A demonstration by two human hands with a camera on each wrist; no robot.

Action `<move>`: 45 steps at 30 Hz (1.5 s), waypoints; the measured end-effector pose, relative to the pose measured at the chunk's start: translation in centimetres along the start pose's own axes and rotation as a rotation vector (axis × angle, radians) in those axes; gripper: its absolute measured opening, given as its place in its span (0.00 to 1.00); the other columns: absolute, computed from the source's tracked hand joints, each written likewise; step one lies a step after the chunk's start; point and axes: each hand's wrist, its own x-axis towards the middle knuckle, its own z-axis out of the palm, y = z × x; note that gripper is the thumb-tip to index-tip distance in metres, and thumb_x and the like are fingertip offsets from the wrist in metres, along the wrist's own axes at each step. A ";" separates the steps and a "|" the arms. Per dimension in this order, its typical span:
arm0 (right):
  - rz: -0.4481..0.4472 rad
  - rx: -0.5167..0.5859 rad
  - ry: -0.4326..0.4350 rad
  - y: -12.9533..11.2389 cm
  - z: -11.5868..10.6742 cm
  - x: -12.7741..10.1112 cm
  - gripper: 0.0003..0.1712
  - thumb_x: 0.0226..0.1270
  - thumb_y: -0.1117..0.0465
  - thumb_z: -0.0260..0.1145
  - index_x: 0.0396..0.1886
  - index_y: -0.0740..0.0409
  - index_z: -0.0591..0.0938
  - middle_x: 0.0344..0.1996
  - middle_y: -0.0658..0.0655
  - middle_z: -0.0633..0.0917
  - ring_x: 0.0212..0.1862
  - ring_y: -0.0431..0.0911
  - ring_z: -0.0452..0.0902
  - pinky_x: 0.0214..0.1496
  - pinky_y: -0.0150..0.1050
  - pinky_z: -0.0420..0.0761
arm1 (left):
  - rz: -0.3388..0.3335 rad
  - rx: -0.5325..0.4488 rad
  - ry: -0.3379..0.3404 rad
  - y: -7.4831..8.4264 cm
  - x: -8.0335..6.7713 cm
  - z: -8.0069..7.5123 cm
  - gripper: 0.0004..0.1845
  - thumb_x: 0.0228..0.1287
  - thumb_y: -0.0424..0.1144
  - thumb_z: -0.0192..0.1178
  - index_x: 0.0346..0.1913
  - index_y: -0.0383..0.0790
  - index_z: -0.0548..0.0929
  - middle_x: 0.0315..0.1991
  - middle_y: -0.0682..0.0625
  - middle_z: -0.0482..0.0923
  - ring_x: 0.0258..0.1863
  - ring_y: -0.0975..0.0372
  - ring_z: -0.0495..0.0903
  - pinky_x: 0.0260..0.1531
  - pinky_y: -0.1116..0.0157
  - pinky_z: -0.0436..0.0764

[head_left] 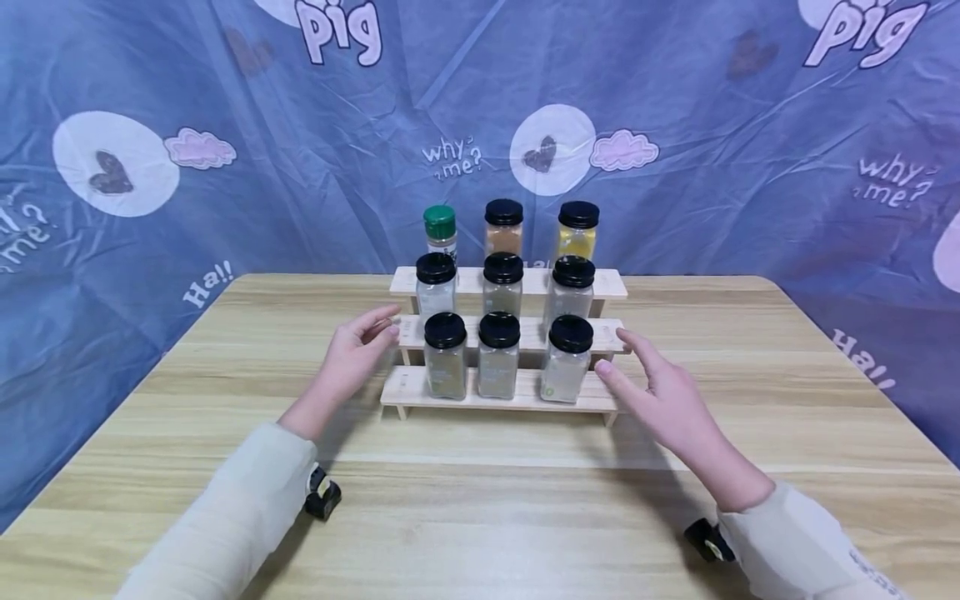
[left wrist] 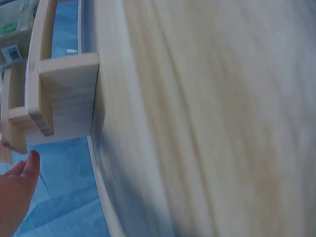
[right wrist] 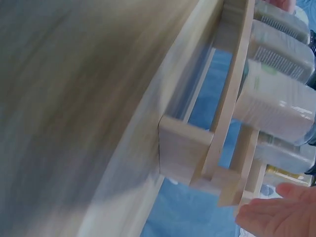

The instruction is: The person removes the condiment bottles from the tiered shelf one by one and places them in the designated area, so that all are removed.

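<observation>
A three-tiered pale wooden rack [head_left: 531, 332] of lidded clear jars [head_left: 497, 372] runs left to right on the wood-grain tabletop [head_left: 465, 517]. The left hand [head_left: 351, 354] and right hand [head_left: 663, 400], thumbs and fingers apart, closely flank its ends; contact is unclear.

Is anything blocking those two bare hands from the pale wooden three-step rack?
Nothing visible does. The left hand is by the left end of the pale wooden three-step rack, the right hand by its right end; the clear, black-lidded front jars stand on it, not between.
</observation>
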 end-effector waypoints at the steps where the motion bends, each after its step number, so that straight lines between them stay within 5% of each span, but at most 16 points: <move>1: 0.007 0.010 0.009 -0.1 0.1 -0.1 0.38 0.67 0.41 0.51 0.70 0.56 0.59 0.61 0.69 0.69 0.58 0.68 0.66 0.55 0.64 0.65 | -0.007 -0.010 0.003 0.0 0.0 0.1 0.21 0.66 0.31 0.52 0.60 0.30 0.71 0.59 0.36 0.70 0.58 0.50 0.71 0.47 0.77 0.74; 8: 0.019 0.155 -0.021 -0.9 1.3 -0.7 0.40 0.65 0.43 0.57 0.69 0.58 0.59 0.66 0.67 0.63 0.66 0.63 0.58 0.64 0.59 0.60 | -0.051 -0.017 0.016 0.0 0.0 0.8 0.21 0.66 0.32 0.52 0.62 0.31 0.70 0.62 0.38 0.67 0.60 0.50 0.69 0.54 0.67 0.73; 20: 0.047 0.378 0.003 -2.2 3.8 0.1 0.42 0.59 0.51 0.66 0.67 0.62 0.60 0.62 0.67 0.68 0.65 0.55 0.64 0.63 0.46 0.66 | -0.091 -0.016 0.029 -0.1 0.0 1.5 0.23 0.63 0.31 0.54 0.62 0.33 0.70 0.65 0.42 0.65 0.64 0.53 0.64 0.63 0.62 0.64; 26: 0.110 0.323 0.033 -2.7 4.3 0.6 0.45 0.54 0.50 0.70 0.66 0.61 0.59 0.57 0.68 0.74 0.58 0.55 0.72 0.57 0.46 0.74 | -0.108 -0.034 0.045 -0.1 0.1 1.8 0.23 0.63 0.31 0.54 0.62 0.32 0.70 0.64 0.42 0.67 0.63 0.53 0.65 0.61 0.62 0.66; 29: 0.121 0.244 0.061 -2.8 4.5 0.8 0.44 0.52 0.49 0.71 0.64 0.59 0.61 0.47 0.66 0.81 0.46 0.53 0.79 0.45 0.43 0.79 | -0.115 -0.049 0.058 0.0 0.0 2.0 0.23 0.63 0.31 0.54 0.62 0.32 0.70 0.63 0.42 0.67 0.63 0.54 0.65 0.62 0.63 0.66; 33: 0.120 0.181 0.096 -2.7 4.7 1.1 0.41 0.49 0.47 0.73 0.58 0.58 0.64 0.32 0.60 0.81 0.32 0.47 0.73 0.30 0.37 0.72 | -0.129 -0.063 0.076 0.0 0.0 2.2 0.23 0.64 0.32 0.54 0.62 0.33 0.70 0.64 0.42 0.67 0.63 0.57 0.65 0.62 0.64 0.65; 45: 0.099 0.150 0.128 -2.7 5.5 1.7 0.45 0.44 0.48 0.76 0.56 0.60 0.62 0.41 0.64 0.82 0.43 0.55 0.78 0.41 0.48 0.75 | -0.157 -0.074 0.083 -0.2 -0.2 2.0 0.24 0.65 0.34 0.53 0.63 0.33 0.68 0.66 0.44 0.64 0.65 0.57 0.62 0.63 0.64 0.63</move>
